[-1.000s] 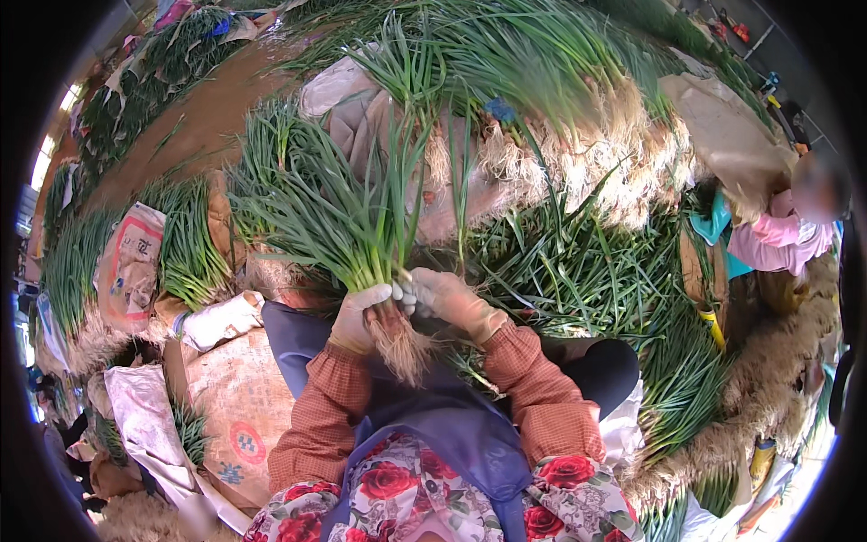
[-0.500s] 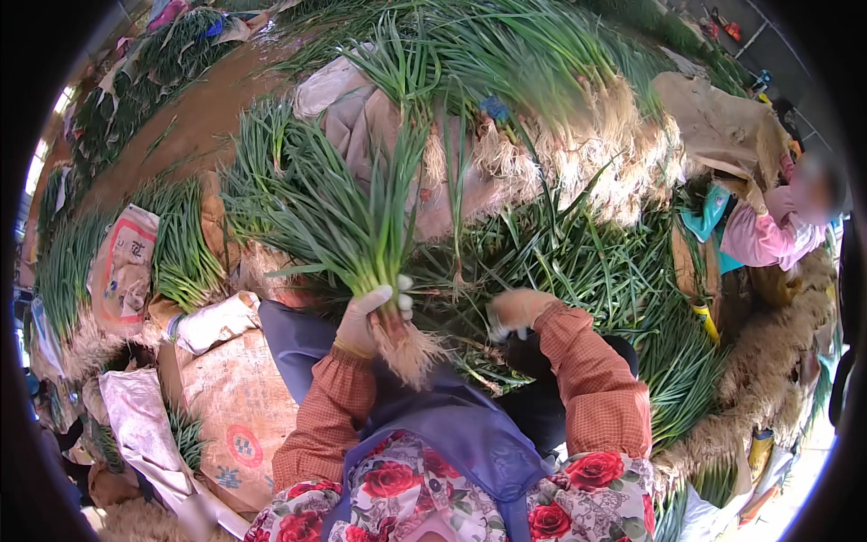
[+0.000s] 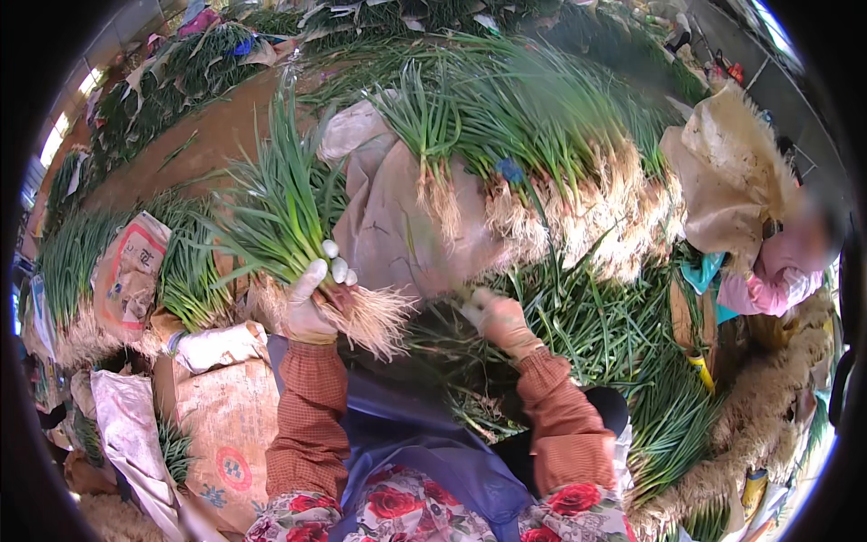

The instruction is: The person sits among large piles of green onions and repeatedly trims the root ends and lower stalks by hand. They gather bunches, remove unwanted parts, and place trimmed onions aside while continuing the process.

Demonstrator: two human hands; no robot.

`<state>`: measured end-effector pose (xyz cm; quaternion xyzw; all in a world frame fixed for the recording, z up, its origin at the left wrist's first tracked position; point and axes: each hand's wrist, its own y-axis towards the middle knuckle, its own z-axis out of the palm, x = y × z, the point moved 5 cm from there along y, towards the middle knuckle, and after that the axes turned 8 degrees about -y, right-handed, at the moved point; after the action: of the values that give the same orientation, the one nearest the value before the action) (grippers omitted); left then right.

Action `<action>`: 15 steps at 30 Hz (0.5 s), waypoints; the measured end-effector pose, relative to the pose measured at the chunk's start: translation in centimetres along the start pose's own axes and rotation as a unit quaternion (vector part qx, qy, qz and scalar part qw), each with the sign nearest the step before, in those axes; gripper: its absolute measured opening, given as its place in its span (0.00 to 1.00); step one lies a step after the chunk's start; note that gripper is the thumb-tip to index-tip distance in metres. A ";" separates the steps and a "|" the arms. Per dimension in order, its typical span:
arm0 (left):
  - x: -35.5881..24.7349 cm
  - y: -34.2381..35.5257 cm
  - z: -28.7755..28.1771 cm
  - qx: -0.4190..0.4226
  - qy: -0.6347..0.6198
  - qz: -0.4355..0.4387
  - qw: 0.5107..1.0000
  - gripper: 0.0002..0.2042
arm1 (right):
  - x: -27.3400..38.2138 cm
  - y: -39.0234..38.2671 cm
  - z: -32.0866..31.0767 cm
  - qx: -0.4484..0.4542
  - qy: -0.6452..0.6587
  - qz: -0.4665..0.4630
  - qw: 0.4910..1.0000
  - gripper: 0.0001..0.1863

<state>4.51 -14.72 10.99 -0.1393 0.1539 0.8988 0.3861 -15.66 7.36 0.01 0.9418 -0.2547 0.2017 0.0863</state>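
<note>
At left, I see the gloved left hand [image 3: 313, 303] clamped around the spring onion bunch [image 3: 293, 226] just above its roots [image 3: 377, 320]. The gloved right hand [image 3: 499, 319], well apart to the right, curls near loose green leaves [image 3: 587, 316]; I cannot tell whether it grips anything. Farther off, more spring onions [image 3: 533, 126] lie on a beige sheet [image 3: 388, 212].

Right fingers [image 3: 476, 310] blurred, hold unclear; floral sleeves [image 3: 578, 517] cut off below.
</note>
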 end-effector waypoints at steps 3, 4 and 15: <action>0.3 1.5 0.6 -0.006 -0.021 -0.008 1.000 0.17 | 1.9 -0.9 -2.7 0.452 -0.073 -0.019 0.889 0.12; 0.6 2.5 0.8 0.008 -0.029 -0.020 0.999 0.16 | 2.9 1.5 -5.0 0.403 -0.089 -0.059 0.909 0.13; 6.9 7.0 -1.3 -0.087 -0.002 -0.069 0.994 0.13 | 2.8 24.1 -2.8 -0.048 -0.042 0.094 0.994 0.19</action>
<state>-5.06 -15.31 8.43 -0.1812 0.0648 0.8801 0.4340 -26.84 -13.78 5.18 0.9163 -0.3545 0.1567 0.1009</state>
